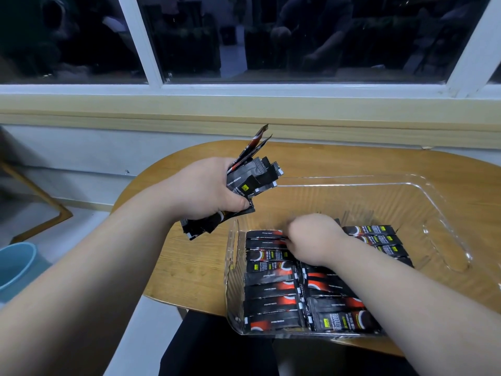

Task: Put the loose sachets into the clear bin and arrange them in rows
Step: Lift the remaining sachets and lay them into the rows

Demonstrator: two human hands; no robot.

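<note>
The clear bin [433,213] stands on the wooden table [189,267], with its near edge at the table's front edge. Black sachets [271,294] lie flat inside it in two rows, side by side. Each sachet runs left to right, and the rows fill the near part of the bin.

The left hand [208,191] is held above the table, just left of the bin's far-left corner. Its fingers and thumb are curled round a thick bundle of sachets [249,180]. The bundle fans out above the hand, and its lower ends project below the hand.

The right hand [314,237] is inside the bin, at the far end of the rows. Its fingers point down and to the left and touch the sachets there. This hand is blurred, so it cannot be determined whether the fingers pinch a sachet or only press on one.

A blue bucket [16,264] stands on the floor at the left. A window [271,36] with a white frame is behind the table.
</note>
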